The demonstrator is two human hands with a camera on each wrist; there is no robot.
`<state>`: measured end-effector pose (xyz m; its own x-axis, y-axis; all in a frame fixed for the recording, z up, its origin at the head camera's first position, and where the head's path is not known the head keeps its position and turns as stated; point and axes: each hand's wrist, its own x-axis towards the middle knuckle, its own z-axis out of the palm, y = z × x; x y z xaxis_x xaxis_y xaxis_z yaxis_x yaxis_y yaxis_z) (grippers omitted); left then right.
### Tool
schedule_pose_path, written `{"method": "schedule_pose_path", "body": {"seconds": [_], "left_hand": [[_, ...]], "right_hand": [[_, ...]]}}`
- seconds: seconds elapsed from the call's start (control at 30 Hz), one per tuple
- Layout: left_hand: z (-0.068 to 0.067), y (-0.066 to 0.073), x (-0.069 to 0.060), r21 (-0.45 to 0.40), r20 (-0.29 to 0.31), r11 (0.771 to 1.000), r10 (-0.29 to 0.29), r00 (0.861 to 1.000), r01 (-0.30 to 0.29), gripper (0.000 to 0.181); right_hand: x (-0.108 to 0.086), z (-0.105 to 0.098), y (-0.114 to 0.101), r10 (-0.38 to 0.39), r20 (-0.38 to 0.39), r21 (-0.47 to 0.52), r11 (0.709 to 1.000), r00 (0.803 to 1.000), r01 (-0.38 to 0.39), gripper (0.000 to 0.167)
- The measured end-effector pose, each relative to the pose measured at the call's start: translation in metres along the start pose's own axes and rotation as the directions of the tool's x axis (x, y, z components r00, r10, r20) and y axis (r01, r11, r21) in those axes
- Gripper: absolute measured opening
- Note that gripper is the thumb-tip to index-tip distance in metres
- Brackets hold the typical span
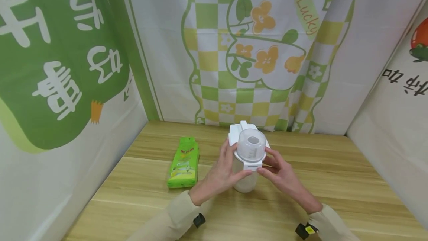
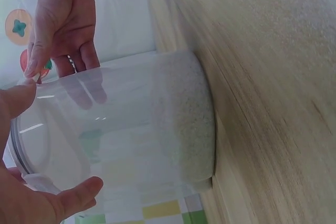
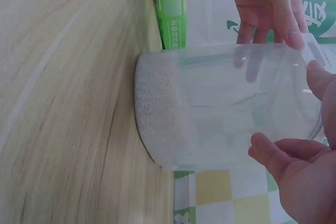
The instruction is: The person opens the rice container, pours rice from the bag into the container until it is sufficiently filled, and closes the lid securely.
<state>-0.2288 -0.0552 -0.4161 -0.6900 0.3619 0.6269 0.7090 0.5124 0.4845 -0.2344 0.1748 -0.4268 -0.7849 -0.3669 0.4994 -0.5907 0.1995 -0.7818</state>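
Observation:
A tall translucent rice storage container point(image 1: 245, 181) stands upright on the wooden table, a white lid point(image 1: 252, 166) and a clear measuring cup point(image 1: 251, 148) on top. White grains point(image 3: 157, 103), apparently rice, fill its lower part in both wrist views. My left hand point(image 1: 222, 170) grips the lid's rim from the left, thumb at the front latch. On the other side my right hand point(image 1: 284, 176) holds the rim, its thumb at the latch's right end. Both hands' fingers bend along the container's upper wall.
To the left of the container, a bright green packet point(image 1: 184, 164) lies on the wooden table point(image 1: 133, 196). Patterned cloth point(image 1: 210, 96) hangs behind the table, with printed cloth walls at both sides.

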Motion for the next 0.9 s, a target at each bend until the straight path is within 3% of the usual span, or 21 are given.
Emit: {"method": "schedule_pose_path", "body": {"seconds": [0.33,0.47,0.67,0.9], "left_hand": [[-0.001,-0.001,0.000,0.024,0.019,0.999,-0.031,0.999,0.031,0.087],[-0.001,-0.002,0.002,0.010,0.029,0.999,-0.035,0.999,0.035,0.096],[-0.002,-0.003,0.003,-0.001,0.056,0.997,-0.074,0.996,0.074,0.104],[-0.006,-0.002,0.004,-0.010,0.054,0.997,-0.073,0.996,0.074,0.103]], "right_hand": [[0.001,0.002,0.002,0.008,-0.037,-0.010,1.000,0.999,-0.009,0.059],[0.000,-0.002,0.003,0.032,-0.039,-0.010,0.999,0.999,-0.032,0.061],[0.000,-0.012,0.004,0.028,0.004,-0.039,0.999,1.000,-0.027,0.053],[0.008,-0.024,0.008,0.011,0.084,0.085,0.996,0.996,-0.018,0.044]]}}
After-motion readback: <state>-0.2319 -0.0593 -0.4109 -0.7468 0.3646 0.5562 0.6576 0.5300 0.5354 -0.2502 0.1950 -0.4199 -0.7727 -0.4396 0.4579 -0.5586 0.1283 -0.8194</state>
